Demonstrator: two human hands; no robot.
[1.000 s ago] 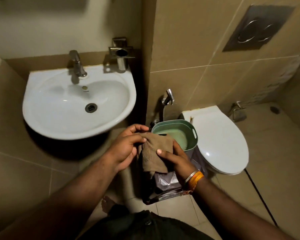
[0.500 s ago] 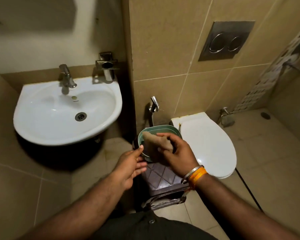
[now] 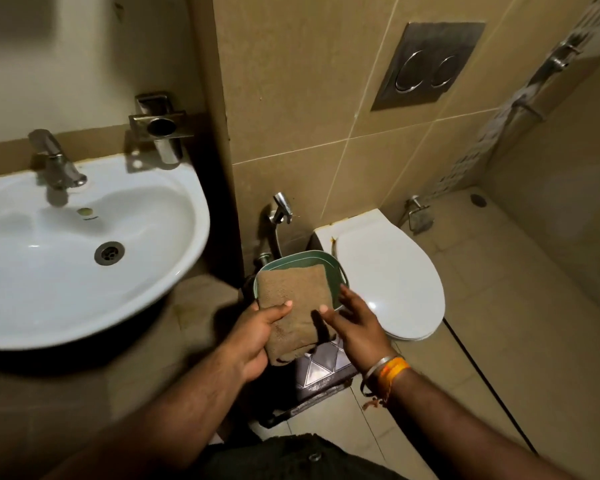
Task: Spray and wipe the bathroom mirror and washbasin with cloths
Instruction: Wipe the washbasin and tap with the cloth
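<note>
- A white washbasin (image 3: pixel 66 258) hangs on the left wall.
- The left hand (image 3: pixel 253 336) grips a folded brown cloth (image 3: pixel 293 306) over a green tub (image 3: pixel 326 268).
- The right hand (image 3: pixel 355 327), fingers spread, touches the cloth's right edge.
- A closed toilet (image 3: pixel 392 271) stands right.

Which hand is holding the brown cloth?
The left hand. Its thumb presses on top of the cloth and its fingers wrap beneath. The right hand, with the orange wristband, is open beside the cloth, not gripping it.
</note>
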